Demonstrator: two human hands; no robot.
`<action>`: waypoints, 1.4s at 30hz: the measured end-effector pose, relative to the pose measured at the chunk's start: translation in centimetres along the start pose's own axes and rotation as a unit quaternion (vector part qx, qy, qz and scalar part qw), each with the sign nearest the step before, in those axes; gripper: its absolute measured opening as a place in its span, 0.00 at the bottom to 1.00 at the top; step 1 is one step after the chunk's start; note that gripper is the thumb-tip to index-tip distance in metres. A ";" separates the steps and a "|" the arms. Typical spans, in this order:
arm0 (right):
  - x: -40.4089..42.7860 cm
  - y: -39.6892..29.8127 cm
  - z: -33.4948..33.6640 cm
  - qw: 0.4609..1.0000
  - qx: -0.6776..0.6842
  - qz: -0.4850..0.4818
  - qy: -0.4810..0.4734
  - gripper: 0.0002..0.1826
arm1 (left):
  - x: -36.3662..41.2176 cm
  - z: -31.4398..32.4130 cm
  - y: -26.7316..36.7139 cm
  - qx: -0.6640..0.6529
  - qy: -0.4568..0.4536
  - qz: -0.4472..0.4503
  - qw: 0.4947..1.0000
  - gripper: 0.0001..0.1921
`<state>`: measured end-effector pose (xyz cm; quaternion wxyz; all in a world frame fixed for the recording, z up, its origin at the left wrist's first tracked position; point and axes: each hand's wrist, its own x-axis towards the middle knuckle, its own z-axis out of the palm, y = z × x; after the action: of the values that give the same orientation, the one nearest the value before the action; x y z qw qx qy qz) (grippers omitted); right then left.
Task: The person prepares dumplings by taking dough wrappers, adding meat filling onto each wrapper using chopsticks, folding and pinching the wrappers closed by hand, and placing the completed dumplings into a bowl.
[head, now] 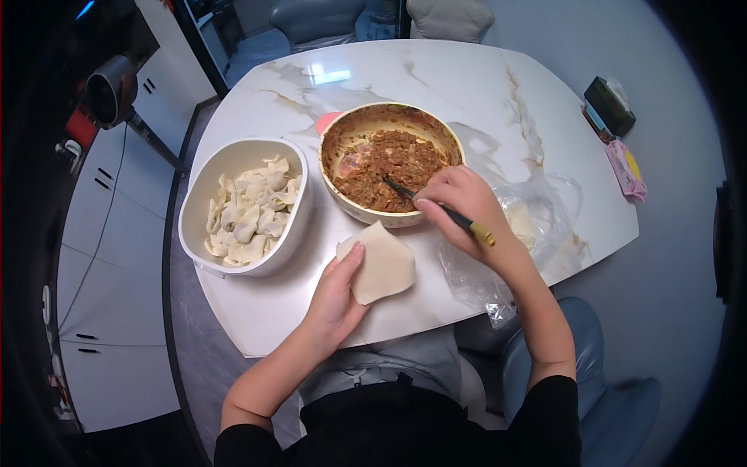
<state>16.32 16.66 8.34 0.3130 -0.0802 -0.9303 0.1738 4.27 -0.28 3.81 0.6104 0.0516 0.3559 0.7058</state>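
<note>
A flat dough wrapper [383, 265] rests across the fingers of my left hand [337, 295], pinned by the thumb near the table's front edge. My right hand [461, 204] grips a dark utensil [458, 218] with a gold-coloured handle end. Its tip is in the brown minced filling [402, 160], so its exact shape is hidden. The filling sits in a round cream bowl [388, 217] whose inner wall is smeared with it. To the left, a white oval tub [295, 248] holds a pile of folded dumplings [251, 213].
A clear plastic bag [548, 204] with pale wrappers inside lies under and beside my right forearm. Against the right wall are a tissue box [610, 108] and a pink wipes packet [626, 170]. Blue chairs [318, 20] stand beyond the marble-patterned table [467, 76] and at my right.
</note>
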 end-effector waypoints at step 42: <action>0.6 3.3 -0.2 0.867 0.391 0.307 -0.030 0.11 | 2.3 -4.7 2.2 -0.059 0.000 0.020 0.998 0.20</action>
<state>16.10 19.91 7.58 0.2217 -0.2278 -0.7231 0.6132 -0.46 -0.27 0.75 0.5979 0.0227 0.3125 0.7378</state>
